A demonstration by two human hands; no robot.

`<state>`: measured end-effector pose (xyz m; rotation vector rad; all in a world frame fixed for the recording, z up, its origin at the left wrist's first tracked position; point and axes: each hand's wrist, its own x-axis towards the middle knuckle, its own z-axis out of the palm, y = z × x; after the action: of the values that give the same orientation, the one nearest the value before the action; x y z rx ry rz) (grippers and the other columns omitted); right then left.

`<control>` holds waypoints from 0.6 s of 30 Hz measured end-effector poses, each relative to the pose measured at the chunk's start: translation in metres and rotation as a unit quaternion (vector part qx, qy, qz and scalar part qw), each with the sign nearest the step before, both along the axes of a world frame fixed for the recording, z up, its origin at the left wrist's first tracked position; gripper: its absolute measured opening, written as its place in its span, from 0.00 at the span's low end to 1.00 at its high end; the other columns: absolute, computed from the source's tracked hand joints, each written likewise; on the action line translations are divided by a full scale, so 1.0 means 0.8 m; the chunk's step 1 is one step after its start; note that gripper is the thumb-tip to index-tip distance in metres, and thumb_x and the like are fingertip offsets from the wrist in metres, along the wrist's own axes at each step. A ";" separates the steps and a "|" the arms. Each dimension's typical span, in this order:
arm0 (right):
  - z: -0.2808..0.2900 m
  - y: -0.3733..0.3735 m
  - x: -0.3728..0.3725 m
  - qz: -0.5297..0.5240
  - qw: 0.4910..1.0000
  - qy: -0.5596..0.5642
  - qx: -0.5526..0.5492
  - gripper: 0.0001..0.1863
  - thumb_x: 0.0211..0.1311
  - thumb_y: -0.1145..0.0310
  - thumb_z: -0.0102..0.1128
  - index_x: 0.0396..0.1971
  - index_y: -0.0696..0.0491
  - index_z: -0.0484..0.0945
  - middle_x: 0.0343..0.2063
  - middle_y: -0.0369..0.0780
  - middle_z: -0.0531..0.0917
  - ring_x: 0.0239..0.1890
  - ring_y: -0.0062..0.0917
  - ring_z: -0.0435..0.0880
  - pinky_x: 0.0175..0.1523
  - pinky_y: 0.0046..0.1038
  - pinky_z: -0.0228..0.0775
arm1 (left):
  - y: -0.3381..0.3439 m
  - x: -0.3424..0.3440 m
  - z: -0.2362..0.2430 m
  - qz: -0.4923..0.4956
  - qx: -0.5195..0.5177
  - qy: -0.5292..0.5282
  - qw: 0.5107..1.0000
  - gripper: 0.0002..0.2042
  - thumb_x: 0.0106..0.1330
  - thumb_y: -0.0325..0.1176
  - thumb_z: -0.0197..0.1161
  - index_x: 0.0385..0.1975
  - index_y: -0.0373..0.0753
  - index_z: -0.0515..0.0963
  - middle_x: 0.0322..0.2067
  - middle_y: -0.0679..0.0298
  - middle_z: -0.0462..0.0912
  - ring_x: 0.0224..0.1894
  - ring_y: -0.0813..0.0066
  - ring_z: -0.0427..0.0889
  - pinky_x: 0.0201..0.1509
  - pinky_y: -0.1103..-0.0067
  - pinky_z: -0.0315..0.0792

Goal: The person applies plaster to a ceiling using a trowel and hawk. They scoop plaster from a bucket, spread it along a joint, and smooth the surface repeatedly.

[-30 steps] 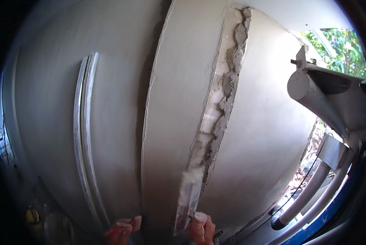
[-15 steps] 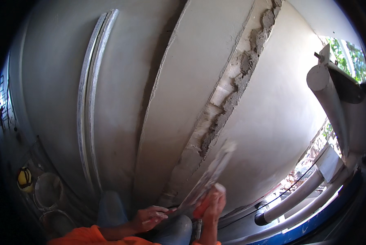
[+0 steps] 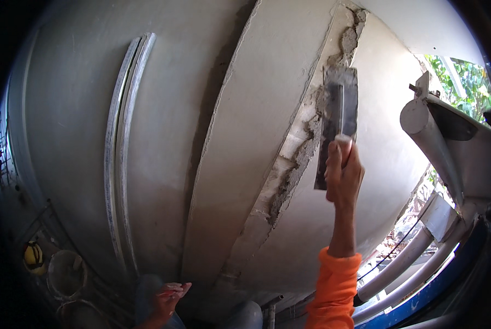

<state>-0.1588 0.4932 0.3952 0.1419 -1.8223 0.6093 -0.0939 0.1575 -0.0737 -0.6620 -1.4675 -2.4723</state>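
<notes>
My right hand (image 3: 345, 167) is raised and wrapped round the handle of a plastering trowel (image 3: 331, 118). The trowel's long rectangular steel blade lies over a ragged strip of grey mortar (image 3: 300, 165) on the wall, covering part of it; whether it presses on the surface I cannot tell. The mortar runs slantwise along one side of a pale, uncoated band (image 3: 296, 129). Low down, close to my knee, my left hand (image 3: 168, 299) has its fingers drawn together. A reddish bit shows at them, too small to name.
Two long metal straightedges (image 3: 126, 109) stand against the smooth plastered wall (image 3: 166, 153) at left. Buckets (image 3: 67, 274) and a yellow-and-black object (image 3: 33, 257) sit at lower left. Thick grey pipes (image 3: 399, 263) and a large metal bracket (image 3: 448, 131) flank the right side, beside an opening with foliage.
My right hand has swung up from near my knees with the trowel, bringing its blade over the mortar strip. My left hand has dropped away to the left. The view has shifted slightly.
</notes>
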 end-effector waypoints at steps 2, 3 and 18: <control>0.023 0.002 -0.003 0.006 1.000 -0.010 0.009 0.18 0.76 0.54 0.59 0.42 0.57 0.78 0.24 0.47 0.83 0.26 0.36 0.85 0.35 0.38 0.75 | -0.018 0.004 -0.002 0.038 -0.055 -0.012 0.998 0.04 0.73 0.22 0.62 0.44 0.31 0.80 0.48 0.57 0.83 0.54 0.65 0.84 0.65 0.65 0.76; 0.032 0.004 -0.002 -0.005 1.000 -0.022 0.019 0.18 0.76 0.54 0.59 0.42 0.57 0.78 0.23 0.47 0.83 0.25 0.35 0.84 0.35 0.39 0.75 | -0.026 0.006 -0.004 0.052 -0.082 -0.027 0.995 0.04 0.73 0.22 0.63 0.44 0.31 0.80 0.48 0.57 0.84 0.53 0.66 0.84 0.64 0.67 0.77; 0.082 0.005 -0.008 -0.016 0.998 -0.024 0.054 0.20 0.76 0.51 0.59 0.40 0.57 0.79 0.21 0.44 0.82 0.23 0.32 0.83 0.33 0.38 0.73 | -0.064 0.003 -0.016 0.152 -0.138 -0.088 0.975 0.04 0.66 0.24 0.68 0.37 0.32 0.83 0.40 0.58 0.86 0.47 0.70 0.85 0.54 0.71 0.78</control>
<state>-0.1654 0.4969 0.4605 0.1708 -1.9011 0.4962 -0.0918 0.1066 -0.0862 -0.2384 -1.8424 -2.1605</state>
